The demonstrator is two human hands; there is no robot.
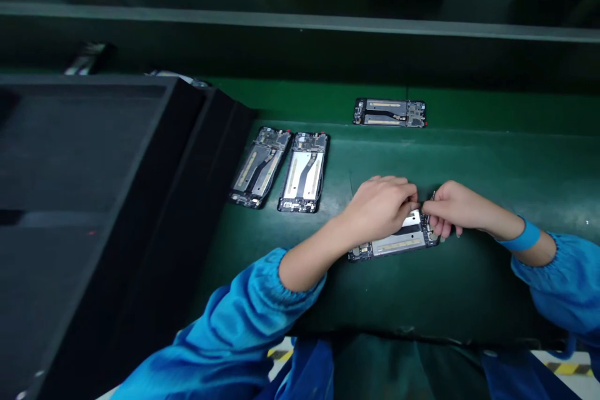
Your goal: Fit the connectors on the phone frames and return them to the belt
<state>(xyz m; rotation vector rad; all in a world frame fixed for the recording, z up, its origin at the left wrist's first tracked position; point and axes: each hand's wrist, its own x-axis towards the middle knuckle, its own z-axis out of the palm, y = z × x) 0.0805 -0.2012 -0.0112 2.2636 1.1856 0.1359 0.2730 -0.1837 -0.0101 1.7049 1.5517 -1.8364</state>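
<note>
An opened phone lies in front of me on the green work surface, its bare metal frame and circuit parts facing up. Over its upper part reaches my left hand, closed, with thumb and forefinger pinched near the far right corner. My right hand is closed too, pinching at the phone's right end, with its lower fingers curled by the edge. The two sets of fingertips almost meet. Whatever is between them is hidden or too small to name. A blue band circles my right wrist.
Two more opened phones lie side by side to the left. Another opened phone rests sideways at the back. A large black case takes up the left side. Behind, a raised ledge crosses the green table.
</note>
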